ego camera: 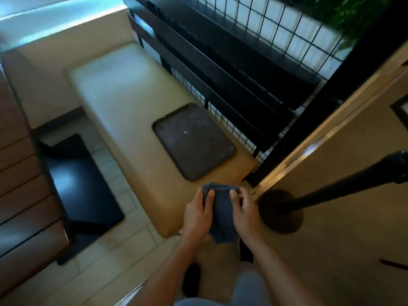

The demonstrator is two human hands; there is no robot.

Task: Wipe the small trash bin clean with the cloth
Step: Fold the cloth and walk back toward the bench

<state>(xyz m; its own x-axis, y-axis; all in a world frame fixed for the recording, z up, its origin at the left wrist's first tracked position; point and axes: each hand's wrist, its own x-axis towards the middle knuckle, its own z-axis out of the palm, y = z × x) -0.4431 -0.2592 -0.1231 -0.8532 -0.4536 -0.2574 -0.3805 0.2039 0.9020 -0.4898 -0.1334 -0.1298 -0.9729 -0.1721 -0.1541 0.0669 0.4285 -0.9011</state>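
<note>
Both hands grasp a folded dark blue cloth (220, 214) between them, just past the near end of a cream padded bench seat (123, 111). The left hand (196, 214) pinches the cloth's left edge, thumb on top and fingers curled behind. The right hand (244, 212) pinches the right edge the same way, thumb lying across the fabric. The cloth's lower corner hangs down between the two wrists.

On the bench, just beyond the cloth, lies a dark rectangular tray (194, 141) with rounded corners, flat on the cushion near its right side. Right of the bench rise black slats backed by a wire grid (276, 40). Left of the bench, a black table top (81, 180) stands over pale floor tiles (114, 257), with brown wooden slats (19, 173) further left. Right of the bench's near end, a black post (344, 184) rises from a round dark base (280, 212) close beside the right hand. No trash bin can be made out anywhere in view.
</note>
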